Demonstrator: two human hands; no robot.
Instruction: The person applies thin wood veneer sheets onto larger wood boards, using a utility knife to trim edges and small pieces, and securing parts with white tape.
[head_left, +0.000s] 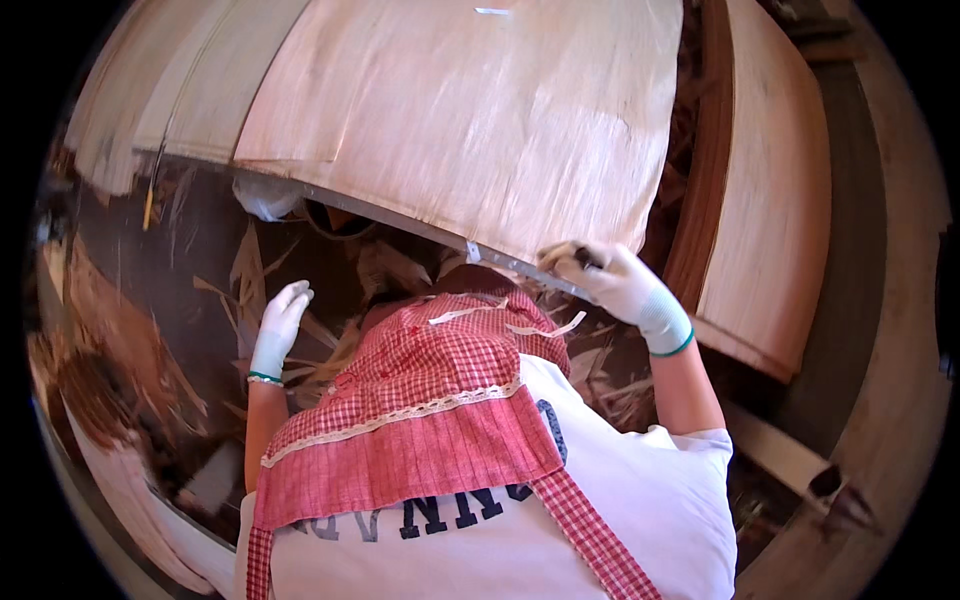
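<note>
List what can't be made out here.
Head view, dark patch on the right hand: too small and blurred to tell stain from held object.
Head view, large wood sheet: far end cut off by the top edge.
Head view, whitish crumpled plastic: upper part hidden by the bench edge.

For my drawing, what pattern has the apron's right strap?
The right strap has red and white checks, clearest in the head view.

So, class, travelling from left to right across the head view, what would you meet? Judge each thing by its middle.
Thin yellow-handled tool → left gloved hand → small white tab on the sheet's front edge → right gloved hand → narrower pale wood sheet.
</note>
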